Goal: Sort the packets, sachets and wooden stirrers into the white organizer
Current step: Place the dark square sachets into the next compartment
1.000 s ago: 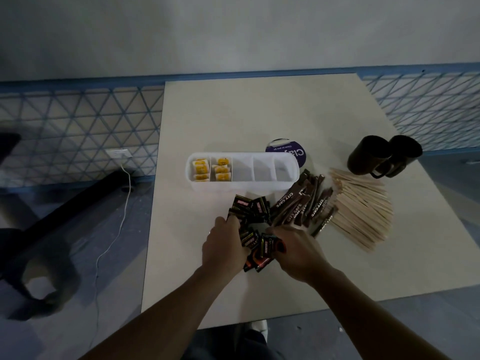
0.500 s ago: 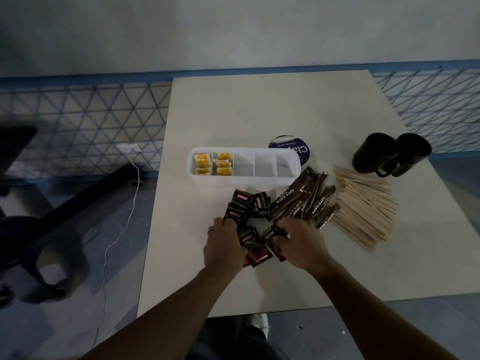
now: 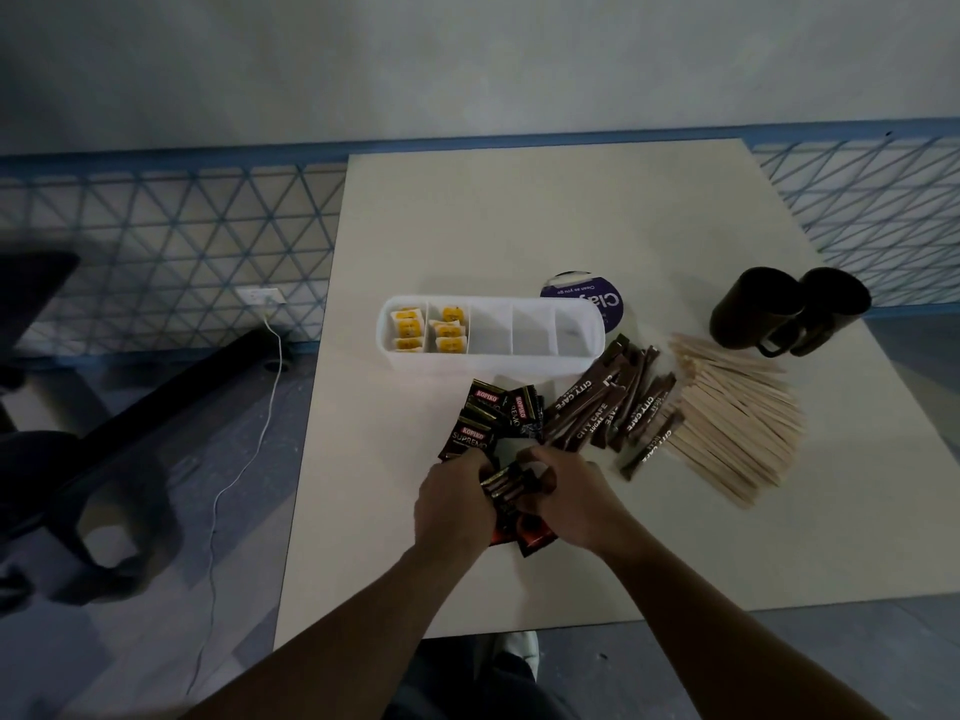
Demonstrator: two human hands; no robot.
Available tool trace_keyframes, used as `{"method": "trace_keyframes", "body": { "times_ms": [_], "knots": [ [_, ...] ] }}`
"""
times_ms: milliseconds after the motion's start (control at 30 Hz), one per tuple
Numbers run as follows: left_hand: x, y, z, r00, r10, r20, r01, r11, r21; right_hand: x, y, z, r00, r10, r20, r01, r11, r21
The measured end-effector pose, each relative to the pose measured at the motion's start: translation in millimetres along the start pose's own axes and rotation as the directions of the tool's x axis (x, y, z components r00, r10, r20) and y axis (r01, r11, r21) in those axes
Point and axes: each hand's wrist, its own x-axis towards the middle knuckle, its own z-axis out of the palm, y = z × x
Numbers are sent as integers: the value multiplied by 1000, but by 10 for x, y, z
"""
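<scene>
A white organizer (image 3: 524, 358) stands across the middle of the table; its two left compartments hold yellow packets (image 3: 428, 328), the other three look bare. In front of it lie black Kopiko sachets (image 3: 493, 415), brown sugar sticks (image 3: 613, 407) and a heap of wooden stirrers (image 3: 737, 428). My left hand (image 3: 454, 504) and my right hand (image 3: 571, 498) meet over the near end of the sachet pile. Together they grip a small stack of black sachets (image 3: 511, 485) on edge between them. More sachets stick out under my hands.
Two dark mugs (image 3: 779, 311) stand at the table's right side. A round purple-labelled tub (image 3: 584, 296) sits behind the organizer. The table (image 3: 519, 215) stretches pale toward the back. A dark chair base and a white cable lie on the floor at the left.
Both hands have closed in on each other and gathered loose black sachets into a stack held between them. The view has shifted slightly.
</scene>
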Motion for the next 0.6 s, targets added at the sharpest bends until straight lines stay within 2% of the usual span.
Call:
{"method": "trace_keyframes", "body": {
  "times_ms": [133, 267, 433, 533, 600],
  "knots": [
    [69, -53, -54, 997, 76, 27, -72, 991, -111, 5, -3, -8, 1000, -2, -2, 2, 1000, 13],
    [160, 4, -220, 990, 129, 61, -109, 959, -261, 3, -65, -83, 999, 1, -35, 4, 990, 141],
    [275, 57, -408, 991, 87, 101, -31, 886, -462, 33, -170, -177, 997, -27, -72, 51, 937, 346],
    [334, 36, -483, 977, 87, 193, 16, 879, -476, 49, -258, -240, 998, -6, -65, 40, 846, 532],
    [353, 20, -515, 948, 120, 294, 27, 892, -451, 49, -353, -280, 998, -10, -59, 42, 811, 583]
  ]
}}
